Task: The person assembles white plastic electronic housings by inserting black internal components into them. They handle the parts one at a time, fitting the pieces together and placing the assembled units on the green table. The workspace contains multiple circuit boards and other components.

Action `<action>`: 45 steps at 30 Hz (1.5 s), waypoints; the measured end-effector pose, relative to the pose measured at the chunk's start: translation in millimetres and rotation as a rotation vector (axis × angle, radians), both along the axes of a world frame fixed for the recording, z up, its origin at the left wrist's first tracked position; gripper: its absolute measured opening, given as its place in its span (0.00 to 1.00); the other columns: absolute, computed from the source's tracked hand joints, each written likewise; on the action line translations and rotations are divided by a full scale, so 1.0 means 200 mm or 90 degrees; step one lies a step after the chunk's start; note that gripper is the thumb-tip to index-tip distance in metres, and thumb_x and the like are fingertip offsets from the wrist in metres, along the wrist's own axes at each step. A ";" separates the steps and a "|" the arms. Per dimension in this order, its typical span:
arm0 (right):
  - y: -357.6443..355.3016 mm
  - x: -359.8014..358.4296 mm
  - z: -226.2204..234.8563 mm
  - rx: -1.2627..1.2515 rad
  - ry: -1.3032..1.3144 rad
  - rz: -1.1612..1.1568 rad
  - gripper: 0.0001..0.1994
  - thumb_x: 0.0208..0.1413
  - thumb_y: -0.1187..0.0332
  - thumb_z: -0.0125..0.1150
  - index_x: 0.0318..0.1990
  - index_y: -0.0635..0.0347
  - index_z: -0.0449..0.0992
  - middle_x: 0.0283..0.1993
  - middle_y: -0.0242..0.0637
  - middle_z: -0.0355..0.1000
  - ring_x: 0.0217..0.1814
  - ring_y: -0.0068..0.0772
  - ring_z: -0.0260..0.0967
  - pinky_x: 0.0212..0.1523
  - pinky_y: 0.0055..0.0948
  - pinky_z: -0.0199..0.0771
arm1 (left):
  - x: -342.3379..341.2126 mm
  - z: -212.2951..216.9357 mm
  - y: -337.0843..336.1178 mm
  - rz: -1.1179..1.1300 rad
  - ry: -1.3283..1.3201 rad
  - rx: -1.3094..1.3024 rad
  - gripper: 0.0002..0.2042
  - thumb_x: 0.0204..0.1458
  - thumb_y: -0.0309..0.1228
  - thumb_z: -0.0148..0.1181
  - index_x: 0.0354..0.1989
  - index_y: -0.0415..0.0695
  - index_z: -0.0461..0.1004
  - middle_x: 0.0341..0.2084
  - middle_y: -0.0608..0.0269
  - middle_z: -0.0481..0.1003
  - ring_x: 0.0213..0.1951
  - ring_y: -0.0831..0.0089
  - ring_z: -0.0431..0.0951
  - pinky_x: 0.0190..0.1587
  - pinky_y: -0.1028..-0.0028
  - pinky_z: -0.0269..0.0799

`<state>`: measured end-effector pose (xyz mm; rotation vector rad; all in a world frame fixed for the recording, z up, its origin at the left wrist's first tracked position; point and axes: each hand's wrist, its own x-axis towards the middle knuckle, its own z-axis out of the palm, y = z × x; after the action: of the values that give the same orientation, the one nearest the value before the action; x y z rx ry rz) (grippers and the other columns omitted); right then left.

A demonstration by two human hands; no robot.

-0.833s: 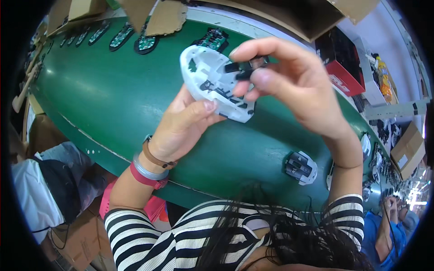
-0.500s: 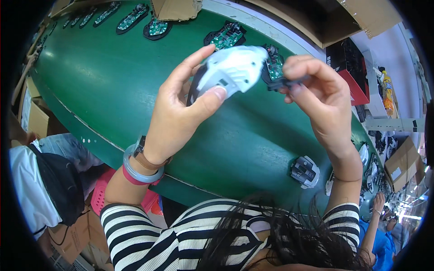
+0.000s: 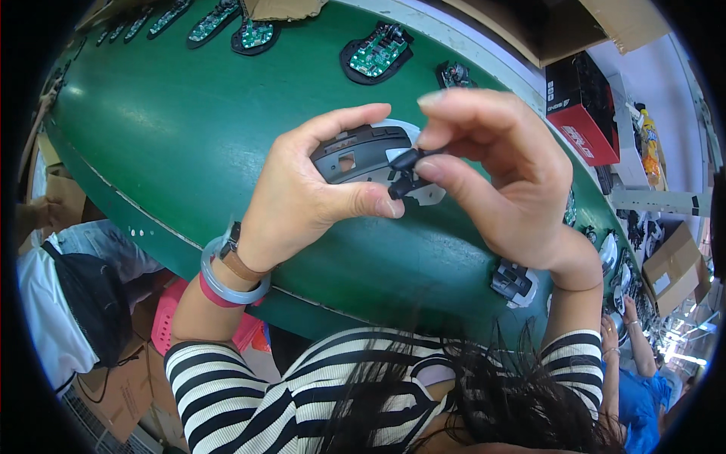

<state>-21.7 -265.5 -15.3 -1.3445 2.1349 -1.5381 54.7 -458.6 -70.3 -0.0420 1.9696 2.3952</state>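
My left hand (image 3: pixel 291 185) grips a computer mouse shell (image 3: pixel 349 153) by its edge, thumb below and fingers above. Its dark grey side, with a small square opening, faces up, and a pale part shows behind. Between thumb and fingertips, my right hand (image 3: pixel 503 178) pinches a small black plastic piece (image 3: pixel 406 168) against the shell's right end. Whether that piece is seated in the shell I cannot tell. Beyond my hands, a green circuit board (image 3: pixel 376 54) lies in a black mouse base, with another mouse base (image 3: pixel 455 74) partly behind my right hand.
On the green table (image 3: pixel 174 151), several more mouse bases (image 3: pixel 212 24) line the far left edge. Another mouse shell (image 3: pixel 514 283) lies near my right forearm. A black-and-red box (image 3: pixel 581 110) and a bottle (image 3: pixel 649 144) stand at the right. A person in blue (image 3: pixel 635 405) is at lower right.
My left hand has turned the shell from its pale face to its dark side. My right hand has moved left and brought the black piece up to the shell.
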 end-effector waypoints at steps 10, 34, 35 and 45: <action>-0.03 0.06 -0.05 -0.034 0.002 -0.060 0.24 0.48 0.87 0.66 0.52 0.68 0.65 0.40 0.40 0.73 0.40 0.25 0.73 0.42 0.21 0.76 | 0.01 -0.10 -0.01 0.088 0.108 -0.053 0.32 0.48 0.53 0.68 0.48 0.34 0.77 0.36 0.58 0.79 0.39 0.77 0.78 0.43 0.78 0.74; -0.06 0.00 -0.28 0.082 -0.325 -0.010 0.35 0.51 0.66 0.66 0.62 0.66 0.53 0.41 0.47 0.70 0.40 0.34 0.72 0.41 0.32 0.73 | 0.01 -0.06 -0.03 -0.011 0.074 0.001 0.45 0.49 0.27 0.66 0.71 0.45 0.41 0.52 0.55 0.65 0.54 0.67 0.70 0.58 0.67 0.66; -0.07 -0.01 -0.31 0.091 -0.262 -0.017 0.34 0.51 0.65 0.66 0.61 0.65 0.53 0.39 0.45 0.70 0.39 0.34 0.72 0.39 0.32 0.74 | 0.01 -0.07 -0.03 0.004 0.071 0.038 0.44 0.49 0.26 0.65 0.71 0.45 0.41 0.52 0.55 0.66 0.53 0.68 0.71 0.57 0.68 0.67; 0.01 0.15 -0.14 0.160 -0.111 -0.112 0.28 0.53 0.64 0.61 0.54 0.67 0.54 0.42 0.59 0.69 0.40 0.55 0.74 0.41 0.44 0.74 | 0.02 -0.02 0.06 -0.033 0.124 0.108 0.45 0.43 0.16 0.63 0.71 0.44 0.46 0.51 0.55 0.68 0.53 0.68 0.73 0.58 0.67 0.68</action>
<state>7.9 -262.7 -44.3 -0.9306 2.2914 -1.3313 59.0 -445.6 -74.6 0.2535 1.8025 2.6104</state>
